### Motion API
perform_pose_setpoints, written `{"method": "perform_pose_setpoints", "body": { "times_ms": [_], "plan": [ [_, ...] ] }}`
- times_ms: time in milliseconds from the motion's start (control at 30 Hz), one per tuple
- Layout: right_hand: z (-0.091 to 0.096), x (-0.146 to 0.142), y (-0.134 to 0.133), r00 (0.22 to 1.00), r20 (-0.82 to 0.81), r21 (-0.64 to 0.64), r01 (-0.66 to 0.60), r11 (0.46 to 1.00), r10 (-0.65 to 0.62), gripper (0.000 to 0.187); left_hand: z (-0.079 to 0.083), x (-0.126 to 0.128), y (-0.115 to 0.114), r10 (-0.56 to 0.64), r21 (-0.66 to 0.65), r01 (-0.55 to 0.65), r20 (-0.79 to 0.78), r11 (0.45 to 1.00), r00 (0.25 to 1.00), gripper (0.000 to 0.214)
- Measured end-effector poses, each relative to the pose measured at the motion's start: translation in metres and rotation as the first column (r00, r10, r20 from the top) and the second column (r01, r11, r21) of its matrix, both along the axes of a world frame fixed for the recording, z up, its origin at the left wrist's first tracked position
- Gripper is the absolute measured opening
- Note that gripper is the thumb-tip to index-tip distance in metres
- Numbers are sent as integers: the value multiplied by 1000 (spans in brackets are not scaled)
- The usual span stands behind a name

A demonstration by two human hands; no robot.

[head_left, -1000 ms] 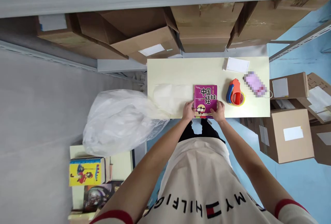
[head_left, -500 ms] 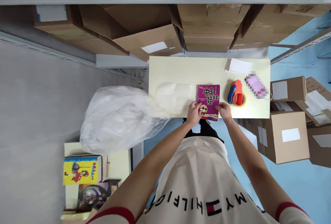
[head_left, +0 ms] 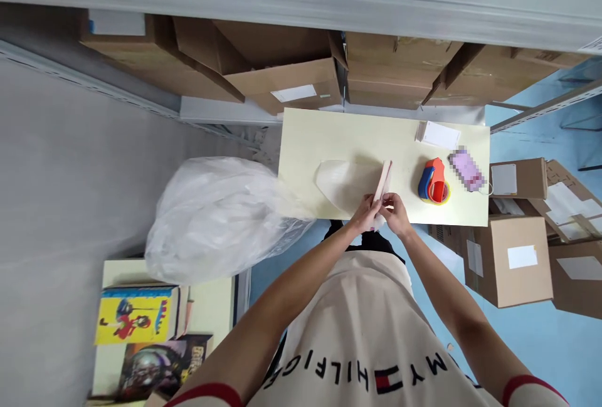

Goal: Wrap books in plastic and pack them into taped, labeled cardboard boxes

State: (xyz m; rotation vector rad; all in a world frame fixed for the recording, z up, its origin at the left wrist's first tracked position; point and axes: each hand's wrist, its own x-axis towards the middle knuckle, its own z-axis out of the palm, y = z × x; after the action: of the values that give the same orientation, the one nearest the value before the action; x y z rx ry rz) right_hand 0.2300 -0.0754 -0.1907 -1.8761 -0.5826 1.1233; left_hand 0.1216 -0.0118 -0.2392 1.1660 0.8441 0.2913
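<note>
A purple-covered book [head_left: 382, 182] stands tilted on its edge near the front of the table, its pale page edges facing up. My left hand [head_left: 365, 214] grips its lower left side. On the other side, my right hand [head_left: 396, 211] is closed with the fingertips against the book; whether they also pinch some of the sheet is hidden. A whitish translucent sheet [head_left: 345, 182] lies left of the book and seems to run under it, with a pale bit showing between my hands.
Right of my hands stand an orange and blue tape dispenser [head_left: 434, 181], a pale card stack [head_left: 441, 135] and a blurred phone [head_left: 467, 170]. A big clear plastic bag [head_left: 221, 219] overhangs the table's left end. Cardboard boxes [head_left: 520, 261] and a yellow book [head_left: 136, 316] flank me.
The book has turned from lying flat, cover up, to standing on edge. My hands have come closer together around it. The sheet has shifted right, and the whole view has tilted slightly.
</note>
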Motion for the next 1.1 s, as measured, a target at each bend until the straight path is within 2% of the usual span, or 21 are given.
{"method": "perform_pose_setpoints", "body": {
  "times_ms": [67,133,233,300,333,433,500,567,633,667,733,800,833,867,933,1033,1100],
  "plan": [
    [-8,-3,3,997,-34,37,-74,997,76,31,-2,-15,11,1,-32,-1,14,999,1000,37],
    [-18,-2,4,994,13,35,-106,994,106,31,-5,-28,21,-3,-61,1,-33,998,999,29],
    [-35,1,4,987,158,-100,25,995,-9,40,-12,-42,32,26,-24,-31,-165,999,986,28],
    [-47,0,4,982,178,-205,102,973,-66,51,-17,-48,36,69,36,-63,-237,997,969,30],
    [-52,-2,4,982,178,-231,102,968,-61,56,-20,-51,38,86,58,-73,-267,996,960,30],
    [-61,-11,4,959,281,-233,23,972,45,62,-28,-54,42,81,57,-66,-318,996,944,31],
    [-62,-17,5,918,373,-285,-27,958,136,62,-33,-58,46,39,50,-23,-335,998,942,33],
    [-59,-22,7,881,411,-391,-60,918,232,61,-35,-64,52,-7,110,50,-360,993,933,32],
    [-55,-25,9,850,424,-482,-79,872,312,62,-37,-74,60,0,235,102,-400,967,917,30],
    [-53,-26,10,838,427,-510,-88,855,341,63,-37,-80,64,45,310,97,-420,946,906,31],
    [-51,-27,11,822,430,-539,-99,836,374,65,-37,-93,73,211,443,10,-447,896,869,43],
    [-50,-28,11,817,428,-546,-106,831,386,65,-36,-103,82,362,484,-113,-459,868,811,64],
    [-50,-28,11,817,427,-547,-107,830,387,64,-36,-105,86,391,458,-161,-467,874,793,73],
    [-51,-28,11,819,427,-547,-105,830,385,64,-35,-106,89,382,406,-187,-477,894,792,80],
    [-51,-27,11,823,424,-544,-101,833,377,65,-34,-103,94,289,272,-172,-483,947,827,82],
    [-51,-27,12,834,417,-533,-98,840,361,66,-31,-98,97,45,119,16,-496,993,867,55],
    [-50,-26,12,842,412,-530,-90,843,349,66,-30,-99,98,-106,69,163,-513,984,852,31]
  ]
}}
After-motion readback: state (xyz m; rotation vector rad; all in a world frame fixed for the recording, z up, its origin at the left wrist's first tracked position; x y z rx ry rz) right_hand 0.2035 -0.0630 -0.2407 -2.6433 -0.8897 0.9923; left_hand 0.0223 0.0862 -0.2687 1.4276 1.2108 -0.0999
